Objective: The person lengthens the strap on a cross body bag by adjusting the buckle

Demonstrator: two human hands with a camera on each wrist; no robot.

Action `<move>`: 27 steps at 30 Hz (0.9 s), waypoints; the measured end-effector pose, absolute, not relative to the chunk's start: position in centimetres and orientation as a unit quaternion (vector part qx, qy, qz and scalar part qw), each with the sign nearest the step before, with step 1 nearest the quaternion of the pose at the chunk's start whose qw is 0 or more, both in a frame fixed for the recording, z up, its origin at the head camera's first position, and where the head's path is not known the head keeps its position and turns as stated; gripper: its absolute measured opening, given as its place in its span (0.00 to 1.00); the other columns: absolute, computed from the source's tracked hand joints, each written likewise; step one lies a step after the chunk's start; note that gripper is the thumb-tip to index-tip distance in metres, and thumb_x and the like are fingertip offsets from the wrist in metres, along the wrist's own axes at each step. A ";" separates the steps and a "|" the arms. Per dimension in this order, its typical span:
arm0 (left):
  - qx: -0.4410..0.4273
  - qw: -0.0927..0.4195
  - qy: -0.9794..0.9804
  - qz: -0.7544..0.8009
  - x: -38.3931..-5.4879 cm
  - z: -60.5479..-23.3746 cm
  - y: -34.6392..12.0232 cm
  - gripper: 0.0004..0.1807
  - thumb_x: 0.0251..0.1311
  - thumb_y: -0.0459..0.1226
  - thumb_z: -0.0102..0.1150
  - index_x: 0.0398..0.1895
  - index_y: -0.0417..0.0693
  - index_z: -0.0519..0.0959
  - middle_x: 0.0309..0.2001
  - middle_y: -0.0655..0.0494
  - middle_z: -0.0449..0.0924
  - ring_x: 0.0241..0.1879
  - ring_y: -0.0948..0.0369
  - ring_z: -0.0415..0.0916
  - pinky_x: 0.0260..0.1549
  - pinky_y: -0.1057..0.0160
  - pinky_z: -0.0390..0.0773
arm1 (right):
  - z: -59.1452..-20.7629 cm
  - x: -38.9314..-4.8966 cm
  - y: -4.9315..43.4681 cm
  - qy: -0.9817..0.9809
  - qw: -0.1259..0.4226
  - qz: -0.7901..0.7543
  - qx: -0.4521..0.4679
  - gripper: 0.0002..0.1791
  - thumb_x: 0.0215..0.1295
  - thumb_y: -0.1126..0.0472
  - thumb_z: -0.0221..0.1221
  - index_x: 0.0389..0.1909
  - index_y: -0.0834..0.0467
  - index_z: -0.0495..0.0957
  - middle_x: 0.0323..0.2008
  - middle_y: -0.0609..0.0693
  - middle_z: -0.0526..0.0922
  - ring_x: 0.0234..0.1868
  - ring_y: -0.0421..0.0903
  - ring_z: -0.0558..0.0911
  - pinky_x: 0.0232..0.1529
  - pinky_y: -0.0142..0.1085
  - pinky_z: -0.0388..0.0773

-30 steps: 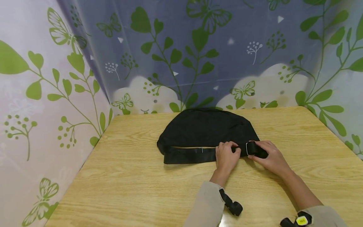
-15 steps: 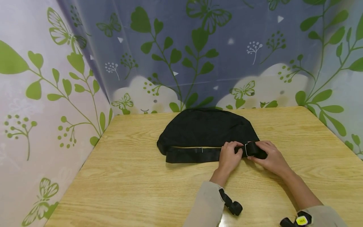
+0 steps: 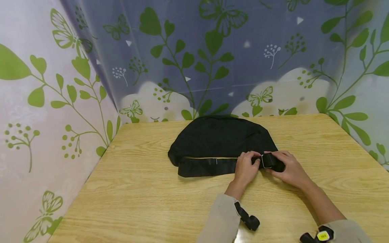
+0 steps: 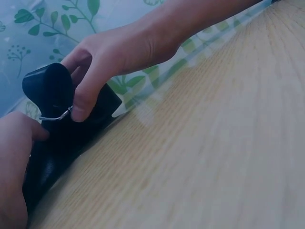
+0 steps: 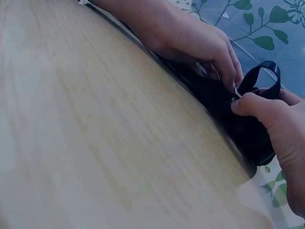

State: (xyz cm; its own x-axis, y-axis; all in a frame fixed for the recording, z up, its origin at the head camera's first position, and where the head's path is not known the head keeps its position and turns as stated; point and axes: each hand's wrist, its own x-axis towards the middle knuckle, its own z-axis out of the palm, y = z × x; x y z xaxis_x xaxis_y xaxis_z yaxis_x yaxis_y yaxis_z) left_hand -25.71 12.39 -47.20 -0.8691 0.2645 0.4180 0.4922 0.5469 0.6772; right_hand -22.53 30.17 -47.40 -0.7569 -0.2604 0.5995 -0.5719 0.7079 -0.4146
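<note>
A black waist bag (image 3: 218,136) lies on the table in the head view, its webbing strap (image 3: 197,168) stretched along its near side. My left hand (image 3: 247,168) pinches the strap just left of a metal slide buckle (image 3: 263,161). On the buckle's other side, my right hand (image 3: 290,170) holds the buckle and strap between thumb and fingers. Webbing stands up in a loop (image 4: 46,83) at the buckle in the left wrist view. The right wrist view shows the same loop (image 5: 272,69), with the right thumb (image 5: 252,105) pressed at the buckle's edge.
The wood-grain table (image 3: 136,202) reaches to a patterned cloth backdrop (image 3: 182,50) behind the bag, with more cloth on both sides. A second small metal slider (image 3: 216,161) sits farther left on the strap. Black bands (image 3: 249,219) hang at the sleeves.
My left hand has slid a little right along the strap, closer to the buckle, and the strap's left fold has shifted right with it. The buckle has moved slightly left; the bag stays put.
</note>
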 end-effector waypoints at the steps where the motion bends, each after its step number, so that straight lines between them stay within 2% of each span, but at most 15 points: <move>1: -0.213 0.132 -0.869 -0.427 -25.7 -47.2 12.4 0.07 0.58 0.37 0.59 0.39 0.55 0.81 0.36 0.66 0.78 0.35 0.68 0.69 0.37 0.72 0.66 | -47.4 -22.5 30.2 -0.888 0.256 0.302 0.235 0.33 0.35 0.70 0.72 0.49 0.66 0.75 0.43 0.59 0.74 0.45 0.57 0.71 0.42 0.53 0.66; 5: -0.206 0.105 -0.863 -0.450 -25.7 -47.3 12.5 0.10 0.56 0.34 0.59 0.41 0.55 0.77 0.35 0.66 0.76 0.36 0.68 0.70 0.37 0.70 0.68 | -47.4 -22.4 30.2 -0.888 0.263 0.298 0.233 0.30 0.35 0.74 0.69 0.47 0.69 0.75 0.43 0.61 0.75 0.45 0.58 0.71 0.43 0.50 0.65; 9: -0.233 0.059 -0.872 -0.426 -25.5 -47.2 12.4 0.20 0.52 0.34 0.62 0.48 0.56 0.71 0.41 0.65 0.75 0.41 0.67 0.72 0.41 0.69 0.69 | -47.2 -22.4 30.1 -0.881 0.280 0.299 0.237 0.26 0.37 0.75 0.69 0.44 0.72 0.76 0.42 0.63 0.76 0.45 0.59 0.72 0.48 0.36 0.63; 12: -0.254 0.032 -0.884 -0.390 -25.4 -47.1 12.4 0.28 0.48 0.39 0.66 0.54 0.57 0.66 0.47 0.64 0.73 0.44 0.67 0.71 0.42 0.69 0.69 | -47.2 -22.4 30.2 -0.880 0.283 0.300 0.238 0.26 0.37 0.75 0.69 0.44 0.71 0.76 0.42 0.62 0.76 0.44 0.58 0.72 0.48 0.29 0.61; 16: -0.263 0.023 -0.897 -0.355 -25.4 -47.0 12.5 0.36 0.47 0.52 0.66 0.60 0.57 0.65 0.50 0.64 0.71 0.46 0.67 0.70 0.43 0.68 0.69 | -47.2 -22.4 30.2 -0.886 0.274 0.296 0.227 0.26 0.39 0.75 0.69 0.45 0.69 0.76 0.42 0.61 0.76 0.44 0.58 0.72 0.46 0.37 0.65; 19: -0.270 0.026 -0.903 -0.334 -25.5 -47.0 12.5 0.37 0.48 0.57 0.63 0.61 0.57 0.65 0.49 0.64 0.71 0.46 0.67 0.70 0.43 0.68 0.69 | -47.3 -22.4 30.2 -0.890 0.265 0.299 0.220 0.25 0.40 0.75 0.68 0.45 0.68 0.75 0.42 0.60 0.75 0.45 0.58 0.72 0.44 0.46 0.66; 23: -0.273 0.030 -0.901 -0.335 -25.5 -47.1 12.4 0.34 0.51 0.55 0.62 0.60 0.56 0.65 0.48 0.63 0.71 0.45 0.67 0.70 0.41 0.69 0.69 | -47.4 -22.5 30.2 -0.890 0.258 0.305 0.220 0.24 0.42 0.76 0.67 0.45 0.68 0.75 0.43 0.61 0.74 0.46 0.60 0.71 0.43 0.52 0.66; 27: -0.264 0.034 -0.892 -0.364 -25.5 -47.2 12.4 0.32 0.51 0.49 0.65 0.59 0.54 0.65 0.49 0.62 0.72 0.46 0.66 0.71 0.43 0.68 0.70 | -47.5 -22.6 30.2 -0.891 0.257 0.304 0.220 0.23 0.42 0.75 0.67 0.44 0.66 0.75 0.43 0.60 0.74 0.47 0.60 0.70 0.44 0.55 0.65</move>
